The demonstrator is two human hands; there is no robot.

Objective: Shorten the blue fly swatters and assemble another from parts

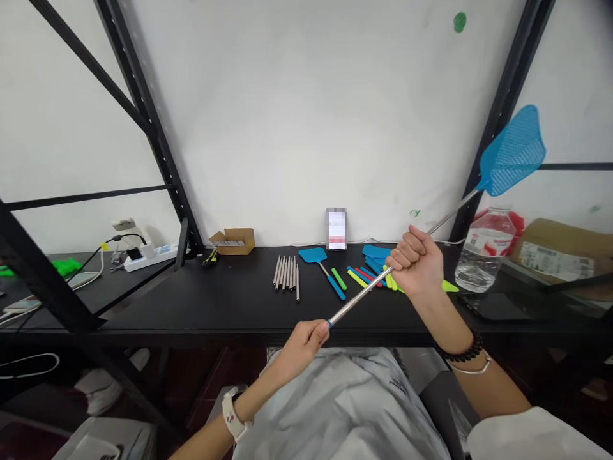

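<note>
Desk (158,287) is black. Above desk: swatter head (514,150) is blue, mesh-patterned; shaft (361,295) silver. Behind desk: wall (311,115) white, green marks (460,22).

I watch through a single camera worn on the person's head, sitting above the lap (345,409) and looking forward and down over the black counter (205,300). From here the left hand (306,342) and right hand (416,265) are close to me, and the white wall (311,128) behind stands farther off, filling the upper half. My view is wide enough to catch the left post (158,150), the right post (514,83) and some floor (211,383) below.
</note>
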